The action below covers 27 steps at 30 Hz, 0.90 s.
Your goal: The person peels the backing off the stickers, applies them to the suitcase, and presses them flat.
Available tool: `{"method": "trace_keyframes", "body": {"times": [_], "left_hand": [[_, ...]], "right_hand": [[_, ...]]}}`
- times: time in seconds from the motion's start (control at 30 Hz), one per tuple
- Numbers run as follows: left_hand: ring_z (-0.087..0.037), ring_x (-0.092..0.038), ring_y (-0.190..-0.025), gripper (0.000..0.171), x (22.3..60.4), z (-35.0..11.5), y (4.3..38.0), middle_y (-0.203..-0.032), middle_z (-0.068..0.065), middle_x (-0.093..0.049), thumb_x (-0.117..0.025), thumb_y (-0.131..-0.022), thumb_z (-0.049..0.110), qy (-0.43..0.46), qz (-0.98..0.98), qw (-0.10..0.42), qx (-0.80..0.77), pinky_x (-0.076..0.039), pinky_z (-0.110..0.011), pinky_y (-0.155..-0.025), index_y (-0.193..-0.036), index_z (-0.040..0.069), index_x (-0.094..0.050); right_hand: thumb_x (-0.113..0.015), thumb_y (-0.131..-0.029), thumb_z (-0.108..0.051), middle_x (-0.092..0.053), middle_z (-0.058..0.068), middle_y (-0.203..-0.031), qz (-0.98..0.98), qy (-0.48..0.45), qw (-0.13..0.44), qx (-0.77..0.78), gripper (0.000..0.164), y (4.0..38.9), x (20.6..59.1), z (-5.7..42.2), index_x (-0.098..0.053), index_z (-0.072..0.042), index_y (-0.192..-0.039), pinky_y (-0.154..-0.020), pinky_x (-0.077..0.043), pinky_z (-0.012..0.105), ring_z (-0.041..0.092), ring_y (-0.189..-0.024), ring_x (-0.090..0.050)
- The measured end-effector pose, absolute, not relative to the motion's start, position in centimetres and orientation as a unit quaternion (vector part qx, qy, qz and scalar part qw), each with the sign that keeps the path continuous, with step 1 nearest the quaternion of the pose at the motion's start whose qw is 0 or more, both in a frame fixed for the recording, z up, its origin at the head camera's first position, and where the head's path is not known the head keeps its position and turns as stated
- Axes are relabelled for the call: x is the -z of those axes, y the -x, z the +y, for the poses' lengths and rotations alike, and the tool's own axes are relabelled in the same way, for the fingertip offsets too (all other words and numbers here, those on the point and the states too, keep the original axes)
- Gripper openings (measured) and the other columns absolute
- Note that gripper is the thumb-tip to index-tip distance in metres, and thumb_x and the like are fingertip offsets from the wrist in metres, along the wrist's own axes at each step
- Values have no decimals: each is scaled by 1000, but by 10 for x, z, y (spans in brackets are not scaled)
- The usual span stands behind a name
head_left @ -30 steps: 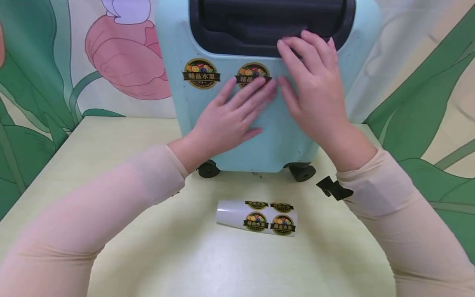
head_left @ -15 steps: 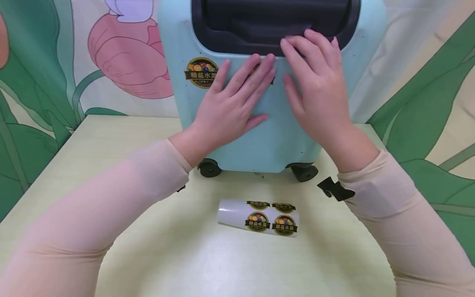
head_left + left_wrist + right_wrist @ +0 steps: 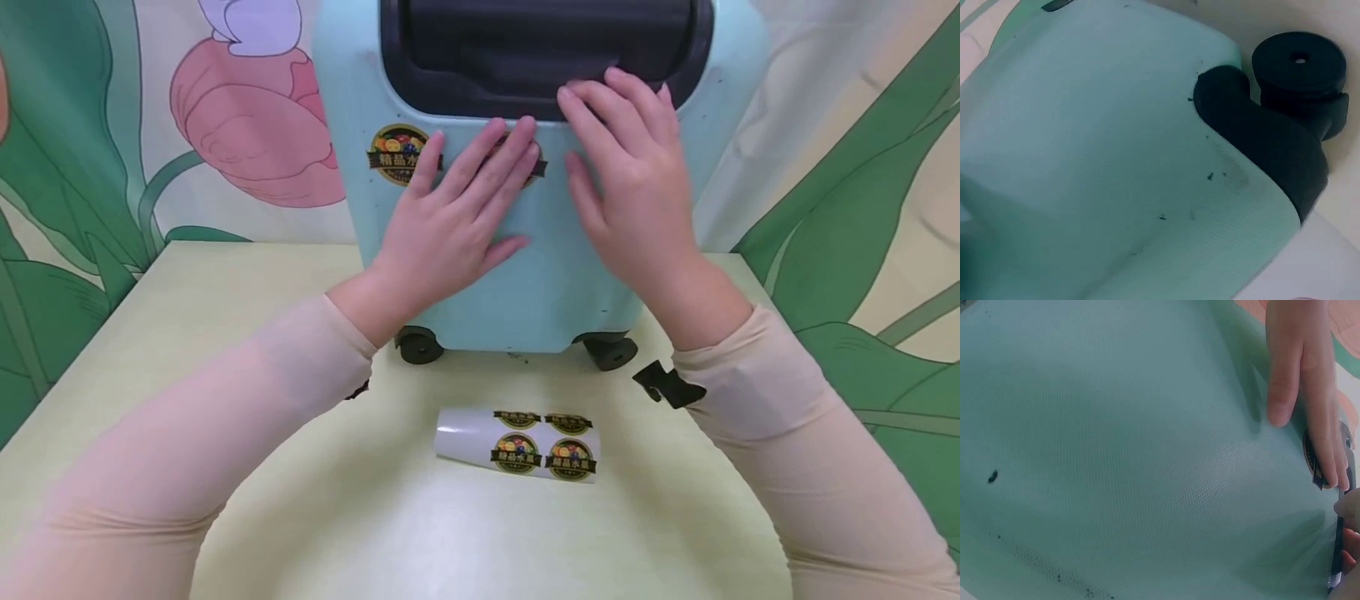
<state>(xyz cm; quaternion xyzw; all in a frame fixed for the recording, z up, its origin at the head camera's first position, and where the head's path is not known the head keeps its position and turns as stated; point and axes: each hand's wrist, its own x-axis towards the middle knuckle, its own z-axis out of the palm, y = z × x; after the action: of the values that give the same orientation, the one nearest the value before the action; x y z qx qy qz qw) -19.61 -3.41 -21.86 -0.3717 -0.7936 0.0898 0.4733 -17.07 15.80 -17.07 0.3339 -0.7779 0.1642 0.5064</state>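
A light blue suitcase (image 3: 555, 283) stands upright on the table, with a black recessed panel (image 3: 525, 50) at its upper front. My left hand (image 3: 446, 229) lies with straight fingers over a round fruit sticker (image 3: 538, 169) on the suitcase front, covering most of it. Another such sticker (image 3: 390, 158) shows to its left, partly behind the little finger. My right hand (image 3: 637, 183) rests its slightly bent fingertips on the lower edge of the black panel. In the right wrist view, the covered sticker (image 3: 1310, 456) peeks out beside the left fingers.
A curled white sheet (image 3: 465, 435) with several fruit stickers lies on the table (image 3: 480, 542) in front of the suitcase. Black wheels (image 3: 420, 346) are under the suitcase. Behind hangs a printed backdrop (image 3: 255, 133) with leaves.
My left hand has slid up and slightly left over the second sticker, hiding more of it and part of the first. The right hand stays at the panel edge.
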Motion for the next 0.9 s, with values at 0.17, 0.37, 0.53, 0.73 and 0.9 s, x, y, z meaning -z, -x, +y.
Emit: {"method": "trace_keyframes", "body": {"times": [0.17,0.37,0.53,0.73,0.9], "left_hand": [[-23,-16,-140,72,220,-32,196,-153,-4,-23,-32,-96,55,377,-803,451,-97,-9,-49,-110,-149,8,-19],[-22,-14,-141,74,224,-34,196,-154,-3,-21,-34,-94,56,388,-798,444,-121,-7,-48,-111,-149,9,-18],[-21,-13,-141,77,221,-41,194,-154,-1,-19,-38,-93,57,424,-780,417,-196,-6,-46,-111,-149,9,-19],[-17,-15,-140,69,204,-38,191,-153,0,-21,-35,-96,51,414,-775,448,-165,-9,-47,-111,-149,11,-20],[-19,-14,-141,71,205,-33,193,-154,0,-21,-35,-95,54,379,-797,452,-127,-6,-48,-111,-150,12,-19]], "right_hand": [[-55,-89,-3,-57,16,-122,-781,-330,505,-163,33,169,171,158,-60,3,-121,-108,-17,49,31,-123,-41],[-55,-89,-2,-57,17,-122,-786,-329,498,-163,33,167,171,159,-59,3,-121,-109,-17,49,31,-123,-41],[-55,-89,-2,-57,17,-123,-787,-331,498,-156,34,169,172,159,-59,3,-122,-109,-16,49,32,-123,-41],[-55,-88,-2,-57,17,-122,-780,-331,507,-159,34,170,173,159,-59,3,-121,-108,-17,50,32,-123,-41],[-55,-89,-3,-57,16,-122,-780,-329,508,-156,33,169,174,159,-59,3,-121,-108,-17,50,32,-123,-41]]}}
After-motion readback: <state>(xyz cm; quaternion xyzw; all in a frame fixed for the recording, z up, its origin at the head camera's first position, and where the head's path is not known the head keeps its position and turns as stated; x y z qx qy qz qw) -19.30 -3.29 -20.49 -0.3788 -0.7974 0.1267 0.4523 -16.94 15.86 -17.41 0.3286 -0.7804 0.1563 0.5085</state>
